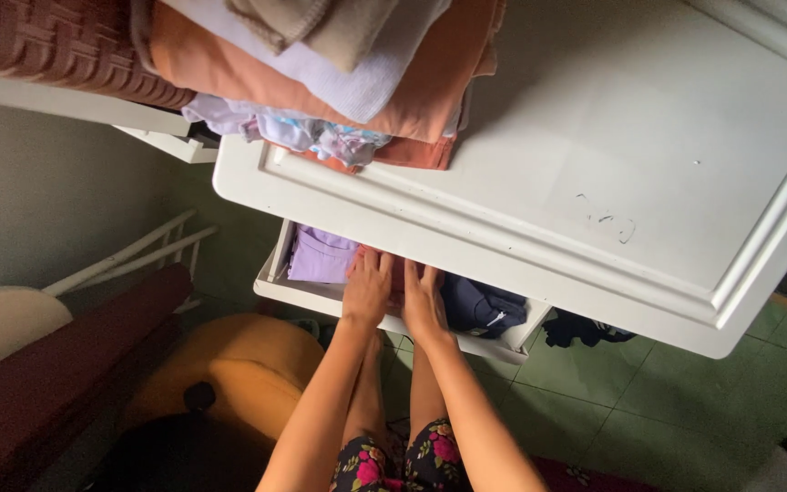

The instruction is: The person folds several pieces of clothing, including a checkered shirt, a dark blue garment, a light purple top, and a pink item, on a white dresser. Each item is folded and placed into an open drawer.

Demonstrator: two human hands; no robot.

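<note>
Both hands reach into the open white wooden drawer [321, 293] under the white dresser top [594, 137]. The left hand [368, 287] and right hand [423, 301] lie flat, fingers spread, pressing on a folded reddish cloth [400, 273], between a folded lilac garment [321, 255] and a dark navy garment [483, 308].

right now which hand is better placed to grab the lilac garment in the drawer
Left, probably. The left hand lies right beside the lilac garment in the open drawer; the right hand sits nearer the dark navy clothes.
</note>
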